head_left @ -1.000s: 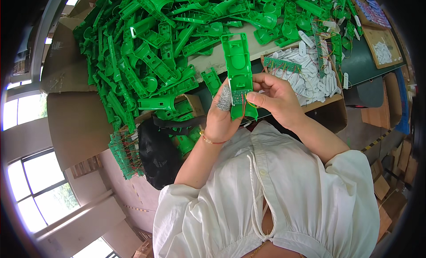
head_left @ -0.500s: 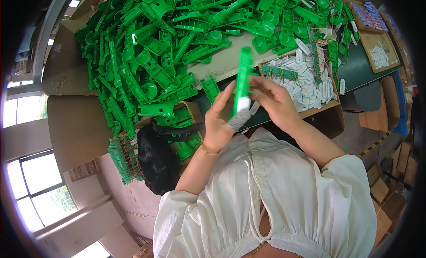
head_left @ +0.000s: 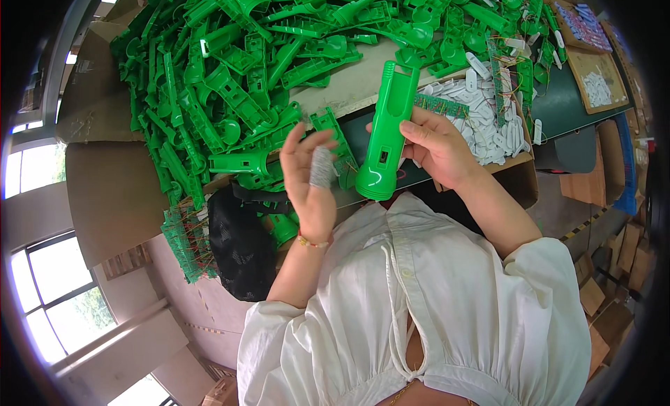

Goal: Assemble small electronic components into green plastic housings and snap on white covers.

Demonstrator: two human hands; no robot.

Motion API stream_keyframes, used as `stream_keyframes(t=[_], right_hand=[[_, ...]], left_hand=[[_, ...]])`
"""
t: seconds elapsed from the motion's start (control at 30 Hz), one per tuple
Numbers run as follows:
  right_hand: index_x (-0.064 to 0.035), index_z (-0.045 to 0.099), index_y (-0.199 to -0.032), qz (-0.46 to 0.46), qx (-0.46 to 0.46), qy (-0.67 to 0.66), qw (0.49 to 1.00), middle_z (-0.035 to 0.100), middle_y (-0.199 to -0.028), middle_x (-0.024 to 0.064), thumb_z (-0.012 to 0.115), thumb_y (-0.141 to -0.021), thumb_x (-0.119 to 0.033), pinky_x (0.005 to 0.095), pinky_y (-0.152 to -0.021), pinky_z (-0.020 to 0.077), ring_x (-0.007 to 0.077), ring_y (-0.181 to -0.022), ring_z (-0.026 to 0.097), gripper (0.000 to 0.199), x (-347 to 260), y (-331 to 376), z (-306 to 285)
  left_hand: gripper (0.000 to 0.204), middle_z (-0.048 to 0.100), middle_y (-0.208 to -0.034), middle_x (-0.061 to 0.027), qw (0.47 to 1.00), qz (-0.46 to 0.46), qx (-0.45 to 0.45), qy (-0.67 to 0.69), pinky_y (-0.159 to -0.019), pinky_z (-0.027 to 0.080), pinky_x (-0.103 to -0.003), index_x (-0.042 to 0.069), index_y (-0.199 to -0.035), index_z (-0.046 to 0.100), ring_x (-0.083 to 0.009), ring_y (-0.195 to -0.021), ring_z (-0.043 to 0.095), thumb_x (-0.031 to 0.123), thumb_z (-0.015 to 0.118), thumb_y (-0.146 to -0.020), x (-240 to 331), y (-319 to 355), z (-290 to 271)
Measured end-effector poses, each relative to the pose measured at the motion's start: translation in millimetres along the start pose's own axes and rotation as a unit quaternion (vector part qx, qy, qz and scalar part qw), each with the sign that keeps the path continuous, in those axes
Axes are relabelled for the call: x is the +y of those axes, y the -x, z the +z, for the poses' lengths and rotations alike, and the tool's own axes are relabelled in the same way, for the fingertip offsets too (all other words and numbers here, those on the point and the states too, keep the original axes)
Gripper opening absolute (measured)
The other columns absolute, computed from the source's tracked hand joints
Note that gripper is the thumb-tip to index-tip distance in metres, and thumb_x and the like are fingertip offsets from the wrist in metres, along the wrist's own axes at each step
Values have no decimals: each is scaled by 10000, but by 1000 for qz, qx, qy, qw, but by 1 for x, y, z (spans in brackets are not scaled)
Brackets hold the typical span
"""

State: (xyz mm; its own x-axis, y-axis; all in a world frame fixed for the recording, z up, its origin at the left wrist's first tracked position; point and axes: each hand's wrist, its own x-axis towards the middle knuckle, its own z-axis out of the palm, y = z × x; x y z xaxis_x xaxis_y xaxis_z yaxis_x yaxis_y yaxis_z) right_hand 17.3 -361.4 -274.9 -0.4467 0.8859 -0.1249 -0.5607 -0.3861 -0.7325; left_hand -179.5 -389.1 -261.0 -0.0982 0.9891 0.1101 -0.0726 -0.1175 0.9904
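Observation:
My right hand point(head_left: 441, 152) grips a long green plastic housing shaped like a flashlight shell point(head_left: 388, 137) by its right edge. The shell stands nearly upright in front of my chest. A square cutout shows in its lower part, a long recess in its upper part, and its round ribbed end points down. To the left of it, my left hand point(head_left: 307, 175) is raised with fingers apart and holds nothing. Grey wrapping covers one of its digits. Just beyond that hand lies a green slotted piece point(head_left: 333, 135), partly hidden by the fingers.
Green plastic shells point(head_left: 237, 78) lie heaped across the far left and back. At right, a cardboard box point(head_left: 513, 167) holds white oval parts point(head_left: 481, 127) and wired circuit boards point(head_left: 441, 106). A black bag point(head_left: 241, 245) hangs at left beside stacked wired boards point(head_left: 185, 245).
My left hand has come off the green shell and moved left, fingers spreading. The shell has turned to show its broad face, now held by my right hand alone.

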Motion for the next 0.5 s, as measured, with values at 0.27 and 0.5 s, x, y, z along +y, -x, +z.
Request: stream_keyframes(t=[0.27, 0.5], right_hand=[[-19, 486, -1188, 50, 16, 21, 998, 569, -1149, 135, 529, -865, -198, 339, -820, 479, 178, -957, 582, 371, 16, -8, -2], [-18, 511, -1143, 96, 30, 33, 994, 595, -1057, 94, 566, -823, -164, 325, -807, 474, 163, -922, 582, 357, 42, -18, -4]], left_hand=[[524, 436, -1272, -113, 959, -280, 39, 34, -939, 375, -364, 28, -1356, 279, -230, -1126, 470, 98, 420, -856, -55, -1, -24], [446, 552, -1103, -84, 928, -358, 38, 93, -827, 445, -332, 23, -1308, 330, -176, -950, 566, 75, 434, -877, -66, -3, -12]])
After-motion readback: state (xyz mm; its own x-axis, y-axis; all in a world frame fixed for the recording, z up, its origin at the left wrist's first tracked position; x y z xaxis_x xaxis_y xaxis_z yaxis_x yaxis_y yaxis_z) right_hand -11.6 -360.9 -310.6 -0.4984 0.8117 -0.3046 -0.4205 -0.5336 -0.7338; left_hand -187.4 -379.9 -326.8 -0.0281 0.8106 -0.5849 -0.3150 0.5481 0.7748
